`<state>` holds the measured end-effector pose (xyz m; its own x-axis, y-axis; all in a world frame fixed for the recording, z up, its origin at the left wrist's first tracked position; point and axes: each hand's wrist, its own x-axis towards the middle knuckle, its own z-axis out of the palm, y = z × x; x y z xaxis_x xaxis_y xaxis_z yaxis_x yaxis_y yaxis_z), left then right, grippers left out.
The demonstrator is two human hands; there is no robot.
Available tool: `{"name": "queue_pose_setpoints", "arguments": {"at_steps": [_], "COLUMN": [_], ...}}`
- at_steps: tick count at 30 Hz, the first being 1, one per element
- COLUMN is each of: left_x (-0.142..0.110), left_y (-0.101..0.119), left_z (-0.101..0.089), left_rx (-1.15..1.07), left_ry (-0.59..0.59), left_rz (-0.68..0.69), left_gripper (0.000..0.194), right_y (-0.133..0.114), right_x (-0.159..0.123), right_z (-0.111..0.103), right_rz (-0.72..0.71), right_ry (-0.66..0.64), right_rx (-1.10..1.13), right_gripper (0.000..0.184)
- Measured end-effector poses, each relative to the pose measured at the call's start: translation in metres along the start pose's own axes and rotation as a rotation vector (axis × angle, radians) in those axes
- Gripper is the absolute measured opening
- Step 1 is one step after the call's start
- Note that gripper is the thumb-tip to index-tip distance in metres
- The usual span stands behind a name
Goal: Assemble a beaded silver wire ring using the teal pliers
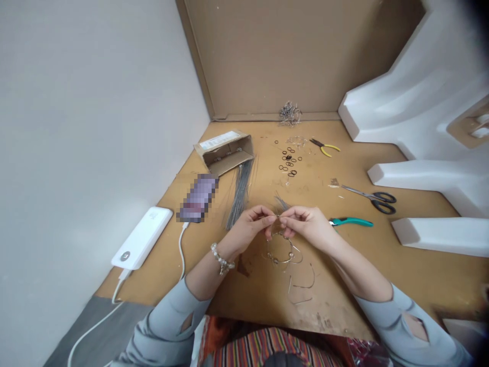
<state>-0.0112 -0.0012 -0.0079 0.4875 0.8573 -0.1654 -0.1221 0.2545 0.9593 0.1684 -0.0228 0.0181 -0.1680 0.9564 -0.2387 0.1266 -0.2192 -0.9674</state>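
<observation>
Nearest, loose wire pieces [303,287] are left on the table [263,300]. Beyond them, a wire ring [282,262] is seen just below the fingers; whether it is lifted cannot be told. By the left hand [250,227] and the right hand [309,224], a thin wire [277,216] is pinched between closed fingertips, probably for fine control. A teal-handled tool [355,221] is placed beside the right wrist, seemingly for easy reach. Farther, dark rings [289,158] are gathered loosely together.
</observation>
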Motion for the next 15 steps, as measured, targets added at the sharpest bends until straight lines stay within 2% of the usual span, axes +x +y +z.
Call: {"name": "queue_pose_setpoints", "arguments": {"at_steps": [8, 15], "left_x": [0.0007, -0.0022], "left_y": [0.0032, 0.0055], "left_z": [0.0027, 0.0041], "left_rx": [0.074, 0.211], "left_ry": [0.065, 0.08], "left_rz": [-0.022, -0.014], "left_gripper": [0.028, 0.028], "right_y": [0.0092, 0.0064], "right_x": [0.0025, -0.0029], "right_z": [-0.0001, 0.0019], "right_rz": [-0.019, -0.049], "right_ry": [-0.042, -0.075], "right_rx": [0.0, 0.051], "right_gripper": [0.032, 0.044]}}
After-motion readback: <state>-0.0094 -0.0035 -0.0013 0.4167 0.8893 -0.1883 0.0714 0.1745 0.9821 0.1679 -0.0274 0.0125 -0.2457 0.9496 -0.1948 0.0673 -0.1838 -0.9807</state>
